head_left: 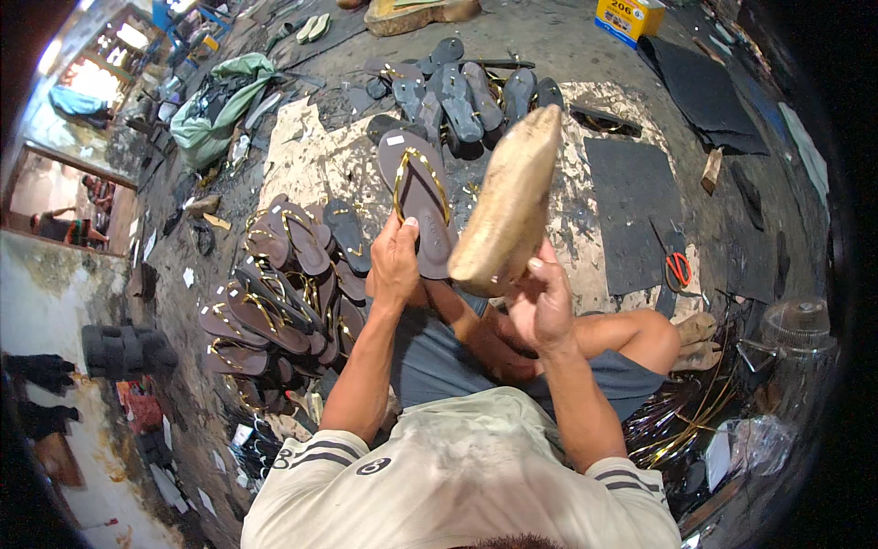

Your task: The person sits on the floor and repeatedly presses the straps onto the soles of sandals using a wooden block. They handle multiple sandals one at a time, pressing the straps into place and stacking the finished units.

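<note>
My left hand (395,263) is closed round the edge of a brown flip-flop (422,197), which is held up with its top side showing. Gold decorated straps cross it, and a small white sticker sits near the toe. In my right hand (541,306) is a pale wooden shoe last (512,206), gripped near its thick lower end, its narrow end pointing up and away. Flip-flop and last are side by side, with a narrow gap between them. Beyond them, several dark soles (455,99) lie grouped on a worn tan sheet.
A heap of finished-looking flip-flops (274,306) lies to my left. Red-handled scissors (678,270) rest beside a dark rubber sheet (626,215) at right. A green sack (215,114) sits far left, a yellow box (629,20) far right. Gold strips (681,430) lie near my right side.
</note>
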Motion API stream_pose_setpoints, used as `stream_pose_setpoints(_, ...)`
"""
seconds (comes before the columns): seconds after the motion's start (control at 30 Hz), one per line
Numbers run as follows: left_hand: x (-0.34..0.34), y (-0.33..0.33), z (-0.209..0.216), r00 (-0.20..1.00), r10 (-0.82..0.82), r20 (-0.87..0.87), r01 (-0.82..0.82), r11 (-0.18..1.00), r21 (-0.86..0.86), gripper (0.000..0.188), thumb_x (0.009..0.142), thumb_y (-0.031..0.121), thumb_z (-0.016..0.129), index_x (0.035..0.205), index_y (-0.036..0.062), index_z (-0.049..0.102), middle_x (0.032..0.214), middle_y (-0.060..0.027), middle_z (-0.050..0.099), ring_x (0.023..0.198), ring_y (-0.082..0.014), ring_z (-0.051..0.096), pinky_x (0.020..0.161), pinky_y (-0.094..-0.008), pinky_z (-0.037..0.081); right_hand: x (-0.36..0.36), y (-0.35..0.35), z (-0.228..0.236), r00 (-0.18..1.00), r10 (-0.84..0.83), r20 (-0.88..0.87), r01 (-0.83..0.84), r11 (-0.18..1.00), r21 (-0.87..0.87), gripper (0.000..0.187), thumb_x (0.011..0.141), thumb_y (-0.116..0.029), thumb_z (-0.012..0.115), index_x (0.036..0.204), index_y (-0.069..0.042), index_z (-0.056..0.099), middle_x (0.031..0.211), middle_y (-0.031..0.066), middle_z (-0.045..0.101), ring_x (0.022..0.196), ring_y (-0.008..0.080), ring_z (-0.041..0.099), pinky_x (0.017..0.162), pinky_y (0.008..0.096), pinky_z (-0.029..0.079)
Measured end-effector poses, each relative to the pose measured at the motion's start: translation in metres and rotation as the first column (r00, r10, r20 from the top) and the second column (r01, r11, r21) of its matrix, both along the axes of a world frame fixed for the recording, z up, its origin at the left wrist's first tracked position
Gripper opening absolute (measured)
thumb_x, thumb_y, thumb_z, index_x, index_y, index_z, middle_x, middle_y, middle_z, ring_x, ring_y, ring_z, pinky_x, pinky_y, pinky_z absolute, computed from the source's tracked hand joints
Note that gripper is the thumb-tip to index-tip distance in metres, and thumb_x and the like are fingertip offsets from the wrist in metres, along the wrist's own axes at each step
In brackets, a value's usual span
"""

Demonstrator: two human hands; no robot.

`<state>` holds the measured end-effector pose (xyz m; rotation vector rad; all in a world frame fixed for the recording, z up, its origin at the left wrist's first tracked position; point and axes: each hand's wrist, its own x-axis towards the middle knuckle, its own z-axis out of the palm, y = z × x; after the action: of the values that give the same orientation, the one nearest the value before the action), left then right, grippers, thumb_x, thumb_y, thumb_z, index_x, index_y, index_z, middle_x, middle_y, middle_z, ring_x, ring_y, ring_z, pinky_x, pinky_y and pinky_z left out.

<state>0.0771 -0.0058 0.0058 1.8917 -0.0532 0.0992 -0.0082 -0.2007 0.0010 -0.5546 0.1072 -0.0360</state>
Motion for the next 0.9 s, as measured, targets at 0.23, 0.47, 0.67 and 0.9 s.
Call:
stream_pose_setpoints(0.23,-0.003,-0.013,0.016,0.995,0.007,0.099,-0.006,1.000,-0.006,0.030,0.100,0.022,0.050,0.113,-0.0015,0.064,0.086,-0.0047,0.064,0.080,-0.0123,0.056,0.074,-0.0294,0.047,0.024,0.016,0.057,0.982,0.103,0.156,-0.146,0.946,0.291,0.066,0.094,-0.028,0.055,0.149,0.000,0.032,0.136,0.0197,0.053,0.130,0.0374,0.052,0.101,0.0614,0.049)
stream_pose_setpoints(0.47,0.019,0.011,0.002,0.970,0.089,0.227,-0.148,0.955,0.257,0.045,0.099,0.023,0.052,0.130,-0.0098,0.055,0.085,-0.0295,0.067,0.076,-0.0369,0.070,0.065,-0.0445,0.051,-0.014,0.004,0.048,0.977,0.204,0.057,-0.157,0.878,-0.452,0.072,0.089,-0.013,0.067,0.150,0.003,0.033,0.136,0.0133,0.056,0.127,0.0224,0.053,0.107,0.0355,0.043)
stream_pose_setpoints(0.67,-0.002,0.000,-0.007,0.930,-0.148,0.335,0.042,0.952,0.302,0.046,0.100,0.016,0.049,0.142,-0.0007,0.043,0.096,-0.0285,0.068,0.081,-0.0437,0.069,0.067,-0.0462,0.054,-0.020,0.013,0.032,0.987,0.159,-0.005,-0.129,0.782,-0.610,0.066,0.088,-0.011,0.069,0.146,0.004,0.041,0.136,0.0135,0.056,0.124,0.0193,0.054,0.107,0.0327,0.041)
stream_pose_setpoints(0.9,0.000,0.027,-0.023,0.923,-0.303,0.238,0.378,0.834,-0.402,0.059,0.104,0.044,0.044,0.143,0.0006,0.046,0.139,-0.0181,0.055,0.127,-0.0274,0.055,0.107,-0.0416,0.042,-0.021,0.028,0.042,0.992,-0.023,0.121,0.108,0.625,-0.773,0.067,0.085,-0.014,0.073,0.142,0.005,0.044,0.134,0.0183,0.057,0.123,0.0228,0.056,0.104,0.0340,0.044)
